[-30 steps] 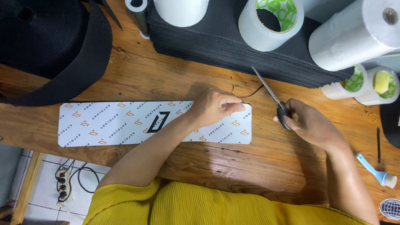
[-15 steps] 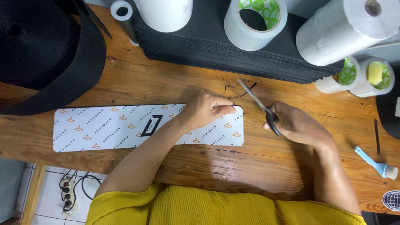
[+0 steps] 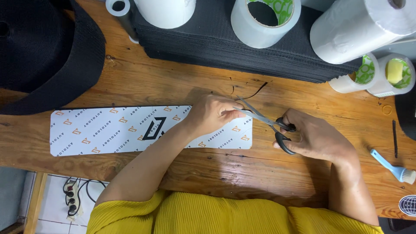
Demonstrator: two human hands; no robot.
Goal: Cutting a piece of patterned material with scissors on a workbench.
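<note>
A wooden table (image 3: 130, 82) spreads under both hands. Far out beyond the left hand's wrist side lies a big coil of black webbing (image 3: 43, 52), and straight ahead of the fingers sits a flat stack of black sheets (image 3: 225, 47) carrying a white roll (image 3: 167, 11), a clear tape roll (image 3: 264, 19) and, further toward the right hand's side, a large white paper roll (image 3: 364, 28). Beneath the left hand stretches a long white printed strip (image 3: 112, 130), lying flat on the table and running away past the forearm. The left hand (image 3: 212, 115) presses down on the strip's near end, its fingers pinched together on something too small to make out. Just beside it, the right hand (image 3: 314, 138) grips a pair of black-handled scissors (image 3: 271, 123), fingers through the loops, the blades parted and their tips reaching to the left fingertips. Past the right hand's outer edge lie two small tape rolls (image 3: 375, 73), a blue brush (image 3: 392, 167) and a thin black stick (image 3: 394, 138).
</note>
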